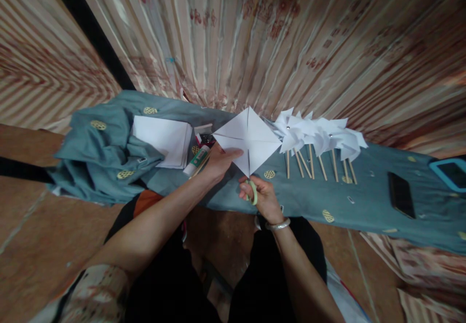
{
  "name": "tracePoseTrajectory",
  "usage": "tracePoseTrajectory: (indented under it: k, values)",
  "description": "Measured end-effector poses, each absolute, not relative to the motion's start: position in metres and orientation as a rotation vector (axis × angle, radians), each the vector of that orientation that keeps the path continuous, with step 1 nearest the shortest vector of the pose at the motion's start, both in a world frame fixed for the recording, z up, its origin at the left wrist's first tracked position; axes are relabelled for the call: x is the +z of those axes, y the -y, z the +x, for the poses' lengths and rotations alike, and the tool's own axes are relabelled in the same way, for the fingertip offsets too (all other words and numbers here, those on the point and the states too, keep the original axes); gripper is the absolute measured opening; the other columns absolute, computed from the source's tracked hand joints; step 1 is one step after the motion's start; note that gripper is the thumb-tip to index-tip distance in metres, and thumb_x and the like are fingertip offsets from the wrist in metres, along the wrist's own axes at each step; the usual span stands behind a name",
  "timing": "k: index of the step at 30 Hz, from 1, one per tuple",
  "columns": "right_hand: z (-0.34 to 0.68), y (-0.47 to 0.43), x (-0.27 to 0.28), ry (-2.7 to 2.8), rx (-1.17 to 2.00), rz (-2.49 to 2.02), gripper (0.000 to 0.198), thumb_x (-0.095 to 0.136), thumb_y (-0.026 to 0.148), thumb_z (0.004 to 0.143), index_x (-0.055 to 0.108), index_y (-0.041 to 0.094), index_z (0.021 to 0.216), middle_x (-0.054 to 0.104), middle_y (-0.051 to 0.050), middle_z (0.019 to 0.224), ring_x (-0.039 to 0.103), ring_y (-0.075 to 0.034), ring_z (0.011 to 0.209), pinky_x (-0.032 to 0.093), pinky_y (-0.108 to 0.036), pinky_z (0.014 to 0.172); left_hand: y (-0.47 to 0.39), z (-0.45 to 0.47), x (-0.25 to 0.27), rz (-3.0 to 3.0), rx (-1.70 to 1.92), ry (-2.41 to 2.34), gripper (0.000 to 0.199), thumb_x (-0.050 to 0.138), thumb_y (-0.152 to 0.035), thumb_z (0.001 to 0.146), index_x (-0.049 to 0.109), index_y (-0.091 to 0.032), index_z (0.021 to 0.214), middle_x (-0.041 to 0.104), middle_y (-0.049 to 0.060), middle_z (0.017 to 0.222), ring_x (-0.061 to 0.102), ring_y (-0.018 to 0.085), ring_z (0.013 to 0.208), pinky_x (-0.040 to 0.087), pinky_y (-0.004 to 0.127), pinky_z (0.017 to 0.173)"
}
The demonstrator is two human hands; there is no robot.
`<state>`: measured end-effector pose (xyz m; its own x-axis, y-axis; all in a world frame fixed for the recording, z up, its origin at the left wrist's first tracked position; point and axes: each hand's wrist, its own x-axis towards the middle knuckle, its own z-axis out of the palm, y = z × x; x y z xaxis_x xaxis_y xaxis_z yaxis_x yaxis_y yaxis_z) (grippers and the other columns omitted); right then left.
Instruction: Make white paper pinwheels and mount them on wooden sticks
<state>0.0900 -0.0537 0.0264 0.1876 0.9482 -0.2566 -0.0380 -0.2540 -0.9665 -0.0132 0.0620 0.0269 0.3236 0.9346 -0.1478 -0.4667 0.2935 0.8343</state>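
Observation:
A square of white paper (260, 136), creased across the middle and turned like a diamond, is held up over the bench. My left hand (218, 163) grips its lower left side, thumb on top and fingers underneath. Slits run inward from the paper's top and bottom corners. My right hand (260, 194) is closed around scissors with pale green handles (254, 193), right at the bottom corner. The blades are mostly hidden along the lower slit. Left of the paper lie a green and white glue stick (198, 159) and a few thin sticks, partly behind my left hand.
Finished white paper pinwheels (320, 134) on wooden sticks lie in a row on the right. A stack of white paper (163, 138) sits on the left. Farther right are a dark phone (401, 195) and a blue-framed device (451, 173). Blue-green cloth (302, 201) covers the bench; a curtain (236, 41) hangs behind.

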Motion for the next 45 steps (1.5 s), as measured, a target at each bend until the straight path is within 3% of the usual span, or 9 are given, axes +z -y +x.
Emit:
tracePoseTrajectory:
  k: [15, 26, 45]
  values:
    - [0.0913, 0.0539, 0.0268, 0.972, 1.222, -1.473, 0.047, 0.072, 0.065, 0.066, 0.065, 0.020, 0.076, 0.063, 0.001, 0.056, 0.054, -0.010, 0.047, 0.042, -0.022, 0.045, -0.0584, -0.0131, 0.0315, 0.814, 1.019, -0.783, 0.030, 0.080, -0.020, 0.048, 0.067, -0.014, 0.074, 0.069, 0.002, 0.070, 0.063, 0.016, 0.064, 0.049, 0.028, 0.063]
    - [0.0920, 0.0538, 0.0289, 0.913, 1.244, -1.482, 0.050, 0.076, 0.064, 0.060, 0.066, 0.018, 0.075, 0.065, 0.000, 0.056, 0.054, -0.010, 0.048, 0.040, -0.021, 0.043, -0.0591, -0.0129, 0.0317, 0.822, 1.010, -0.799, 0.027, 0.080, -0.020, 0.047, 0.067, -0.014, 0.070, 0.070, 0.003, 0.070, 0.066, 0.019, 0.071, 0.052, 0.029, 0.067]
    - [0.0907, 0.0530, 0.0277, 0.911, 1.225, -1.488, 0.047, 0.076, 0.063, 0.061, 0.064, 0.019, 0.071, 0.063, 0.001, 0.053, 0.051, -0.010, 0.046, 0.039, -0.022, 0.044, -0.0586, -0.0121, 0.0328, 0.805, 1.006, -0.801, 0.029, 0.080, -0.019, 0.047, 0.067, -0.014, 0.072, 0.069, 0.003, 0.068, 0.063, 0.017, 0.062, 0.051, 0.029, 0.061]
